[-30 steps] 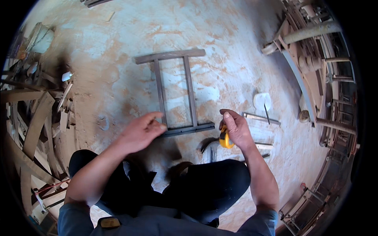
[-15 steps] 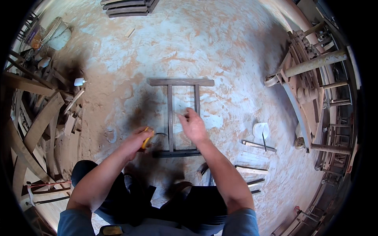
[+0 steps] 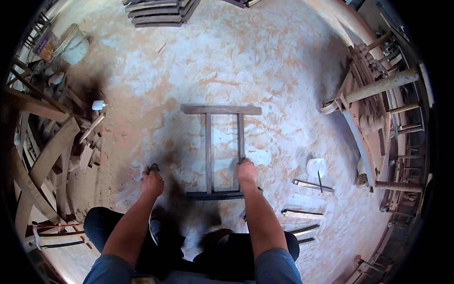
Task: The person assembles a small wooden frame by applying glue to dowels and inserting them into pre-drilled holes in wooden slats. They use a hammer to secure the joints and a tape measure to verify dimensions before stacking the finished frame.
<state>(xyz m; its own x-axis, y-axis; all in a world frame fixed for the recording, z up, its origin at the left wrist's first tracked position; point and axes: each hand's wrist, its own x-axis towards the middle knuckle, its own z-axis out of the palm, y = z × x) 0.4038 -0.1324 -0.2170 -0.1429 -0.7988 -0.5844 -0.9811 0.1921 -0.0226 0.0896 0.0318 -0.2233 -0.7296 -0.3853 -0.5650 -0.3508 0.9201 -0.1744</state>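
A dark wooden frame [image 3: 208, 151] lies on the floor before me, two rails joining a long far bar and a near bar. My right hand [image 3: 247, 173] is closed around its right-hand rail, close to the near bar. Off to the frame's left, low at the floor, my left hand [image 3: 152, 183] is closed on a hand tool. Only the tool's dark metal head [image 3: 153, 167] shows past my fingers; its handle is hidden under them.
At right sit a white tub [image 3: 316, 168] with a thin stick in it and several wood strips [image 3: 303, 214]. Wood offcuts [image 3: 87, 155] and a small white bottle [image 3: 98, 105] are at left. Stacked dark bars [image 3: 156, 20] lie far off; a wooden rack [image 3: 362, 137] stands right.
My left hand has moved left and down with the yellow-handled tool, away from the frame. My right hand has come down and closed on the right rail. The view has shifted slightly.
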